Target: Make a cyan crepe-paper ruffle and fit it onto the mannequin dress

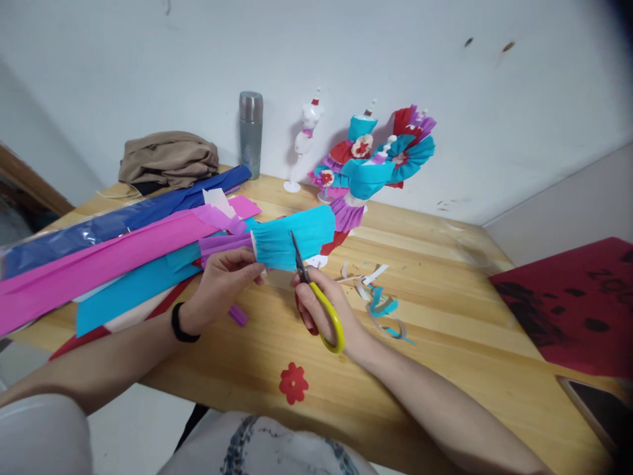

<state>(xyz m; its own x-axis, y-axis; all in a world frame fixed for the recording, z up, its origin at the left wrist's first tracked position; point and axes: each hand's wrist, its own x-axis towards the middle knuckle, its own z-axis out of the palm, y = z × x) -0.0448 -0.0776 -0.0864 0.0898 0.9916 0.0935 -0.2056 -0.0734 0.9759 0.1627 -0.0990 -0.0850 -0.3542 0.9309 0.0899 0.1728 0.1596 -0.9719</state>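
Closely pleated turquoise paper (273, 243) in left grip (228, 284), yellow-handled scissors (326, 305) in right grip (339, 300)

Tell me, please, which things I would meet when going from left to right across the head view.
Bare left hand → dark-bladed scissors with yellow handle loop in the right hand → curled turquoise paper scraps → red item with black markings.

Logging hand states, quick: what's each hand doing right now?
Left hand: closed, pinching gathered blue paper by its end.
Right hand: closed, holding scissors.
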